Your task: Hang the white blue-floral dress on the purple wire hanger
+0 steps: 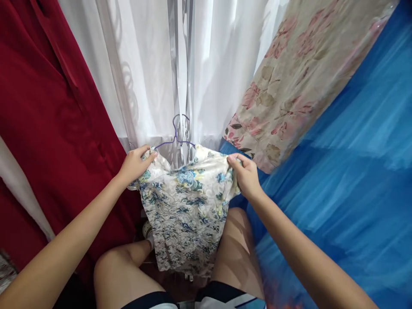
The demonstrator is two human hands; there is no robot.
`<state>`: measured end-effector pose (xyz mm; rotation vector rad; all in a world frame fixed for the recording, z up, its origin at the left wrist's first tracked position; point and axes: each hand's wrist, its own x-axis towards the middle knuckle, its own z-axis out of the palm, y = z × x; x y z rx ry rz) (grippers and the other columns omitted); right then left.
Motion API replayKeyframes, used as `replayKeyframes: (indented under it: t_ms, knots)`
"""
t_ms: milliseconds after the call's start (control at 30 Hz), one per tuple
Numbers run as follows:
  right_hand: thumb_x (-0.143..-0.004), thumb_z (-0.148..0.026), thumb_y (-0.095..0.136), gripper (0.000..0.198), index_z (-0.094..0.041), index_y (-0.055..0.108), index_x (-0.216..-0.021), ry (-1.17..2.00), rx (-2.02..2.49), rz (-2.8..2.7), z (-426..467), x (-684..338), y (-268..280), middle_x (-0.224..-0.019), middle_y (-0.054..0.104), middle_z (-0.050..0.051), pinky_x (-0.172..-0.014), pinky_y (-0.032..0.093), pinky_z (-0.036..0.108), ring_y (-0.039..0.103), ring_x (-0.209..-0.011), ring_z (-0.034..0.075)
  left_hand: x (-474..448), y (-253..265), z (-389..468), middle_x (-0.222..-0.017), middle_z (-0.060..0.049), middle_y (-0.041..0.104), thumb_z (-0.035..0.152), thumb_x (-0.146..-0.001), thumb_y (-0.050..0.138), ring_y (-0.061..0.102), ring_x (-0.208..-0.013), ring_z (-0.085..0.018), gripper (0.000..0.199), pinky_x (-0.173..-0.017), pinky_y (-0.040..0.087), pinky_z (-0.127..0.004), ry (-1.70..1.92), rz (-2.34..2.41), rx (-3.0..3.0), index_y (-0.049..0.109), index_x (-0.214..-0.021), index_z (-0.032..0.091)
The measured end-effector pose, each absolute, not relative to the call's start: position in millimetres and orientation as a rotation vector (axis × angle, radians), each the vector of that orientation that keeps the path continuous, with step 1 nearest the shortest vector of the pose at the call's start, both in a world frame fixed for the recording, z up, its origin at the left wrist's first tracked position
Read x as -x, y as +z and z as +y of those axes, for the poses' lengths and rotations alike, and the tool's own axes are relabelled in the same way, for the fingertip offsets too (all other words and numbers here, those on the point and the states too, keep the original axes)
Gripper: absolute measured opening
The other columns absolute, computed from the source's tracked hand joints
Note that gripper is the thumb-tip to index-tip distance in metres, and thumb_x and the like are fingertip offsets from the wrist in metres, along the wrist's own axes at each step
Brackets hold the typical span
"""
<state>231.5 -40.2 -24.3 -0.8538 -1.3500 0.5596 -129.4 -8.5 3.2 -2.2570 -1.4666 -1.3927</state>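
Observation:
A white blouse [186,210] with blue, green and yellow flowers hangs spread out in front of me. Inside its neckline sits a purple hanger [175,136], its hook upright against the white curtain. My left hand [137,164] pinches the blouse at the shoulder on the left. At the opposite shoulder, my right hand [244,172] grips the fabric between thumb and fingers. The blouse's lower edge hangs between my bare knees, and the hanger's arms are mostly hidden under the cloth.
White curtains [144,77] with grey strips hang straight ahead. On the left is a dark red curtain [64,107]. A beige curtain with pink flowers [277,81] and a bright blue cloth [341,171] fill the right side, close to my right arm.

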Motion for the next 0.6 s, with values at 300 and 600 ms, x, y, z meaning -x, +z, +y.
replayKeyframes:
  t_ms: [300,600]
  knots:
    - [-0.094,-0.039,0.056,0.031,-0.025,0.064,-0.120,0.807,0.289,-2.267,-124,-153,28,-0.113,0.067,0.005,-0.092,0.050,0.031,0.063,-0.107,0.021,124,-6,27,-0.059,0.002,0.038,0.028,-0.077,0.050,0.038,-0.059,-0.014,0.019,-0.058,0.029,-0.026,-2.181,-1.679,2.004,0.043,-0.061,0.020]
    - [-0.071,-0.025,0.080,0.111,-0.019,0.010,-0.157,0.055,0.643,-2.345,-83,-161,-35,-0.159,0.025,0.019,-0.117,0.028,0.051,0.025,-0.146,0.036,54,-5,-48,-0.064,-0.002,0.042,0.012,-0.046,0.048,0.052,-0.066,-0.017,0.022,-0.078,0.050,-0.039,-3.045,-1.083,2.821,0.037,-0.063,0.019]
